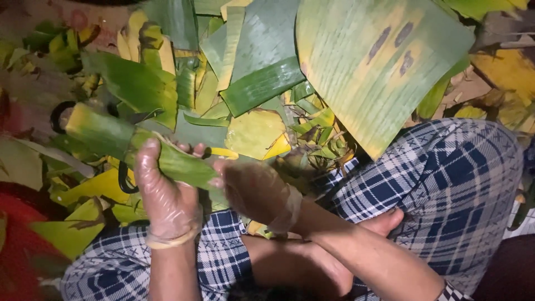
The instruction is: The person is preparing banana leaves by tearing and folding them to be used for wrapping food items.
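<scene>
Leaf strip [120,139] gripped near the middle: left hand [164,195] curled around it, right hand [253,192] closed on its right end. Leaf pile [262,72] beyond; large leaf [373,61] far right.

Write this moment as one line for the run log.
left hand: grips leaf strip | right hand: on same strip | around: cut leaves

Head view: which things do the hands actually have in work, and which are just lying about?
In hand:
- folded green leaf strip, held by left hand and right hand, both in clear gloves

Lying about:
- large yellow-green leaf sheet
- heap of leaf scraps
- black ring
- red thing, blurred
</scene>
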